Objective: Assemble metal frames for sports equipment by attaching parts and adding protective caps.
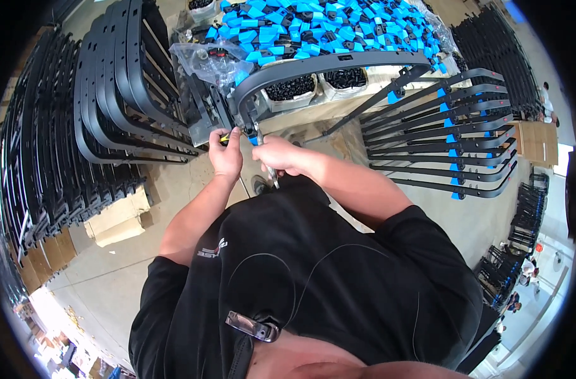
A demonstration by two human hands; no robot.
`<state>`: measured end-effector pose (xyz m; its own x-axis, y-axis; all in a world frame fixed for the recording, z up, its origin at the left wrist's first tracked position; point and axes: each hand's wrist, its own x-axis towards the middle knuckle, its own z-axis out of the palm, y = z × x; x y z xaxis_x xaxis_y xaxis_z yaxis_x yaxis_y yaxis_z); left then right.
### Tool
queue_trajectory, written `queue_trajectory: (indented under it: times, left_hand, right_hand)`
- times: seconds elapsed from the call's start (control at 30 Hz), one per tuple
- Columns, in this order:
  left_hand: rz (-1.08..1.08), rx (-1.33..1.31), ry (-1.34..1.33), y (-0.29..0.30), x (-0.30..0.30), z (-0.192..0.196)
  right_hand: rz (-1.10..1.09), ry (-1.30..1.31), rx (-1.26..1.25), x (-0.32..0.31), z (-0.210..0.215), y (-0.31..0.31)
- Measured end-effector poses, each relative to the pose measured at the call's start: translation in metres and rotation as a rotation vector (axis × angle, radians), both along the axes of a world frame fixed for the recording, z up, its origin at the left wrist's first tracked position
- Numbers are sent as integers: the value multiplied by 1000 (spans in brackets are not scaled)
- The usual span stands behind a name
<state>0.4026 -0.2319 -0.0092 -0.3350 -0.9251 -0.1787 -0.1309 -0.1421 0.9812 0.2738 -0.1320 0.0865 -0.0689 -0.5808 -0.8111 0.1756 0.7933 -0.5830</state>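
Note:
A curved black metal frame (331,62) arches in front of me over the workbench edge. Close to its left end, my left hand (226,155) is closed on a yellow-and-black tool handle (224,138); the rest of that tool is hidden. My right hand (279,155) is wrapped round a long silver metal tool (275,179), which slants past the frame's end and sticks out below the fist. Between both hands, a small blue piece (254,140) sits at the frame's end. The exact kind of silver tool cannot be made out.
Blue and black parts (326,28) are heaped on the bench. Two boxes of small black pieces, the nearer-left box (292,89) and the right box (345,79), stand before them. Stacked black frames (114,82) rise on the left; more frames with blue pieces (443,136) lean at right.

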Motion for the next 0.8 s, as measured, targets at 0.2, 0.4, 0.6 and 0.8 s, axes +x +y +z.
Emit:
queue_trajectory:
  times: [0.2, 0.4, 0.6, 0.8]
  left_hand:
    - [-9, 149, -8, 5, 8, 8]
    - [4, -33, -136, 3, 2, 16]
    - [-1, -11, -83, 5, 10, 1]
    - [26, 40, -94, -2, 3, 0]
  right_hand:
    - [385, 617, -59, 9, -42, -5]
    - [-13, 65, -11, 2, -1, 2]
    - [358, 966, -162, 11, -72, 2]
    - [60, 188, -120, 8, 8, 0]
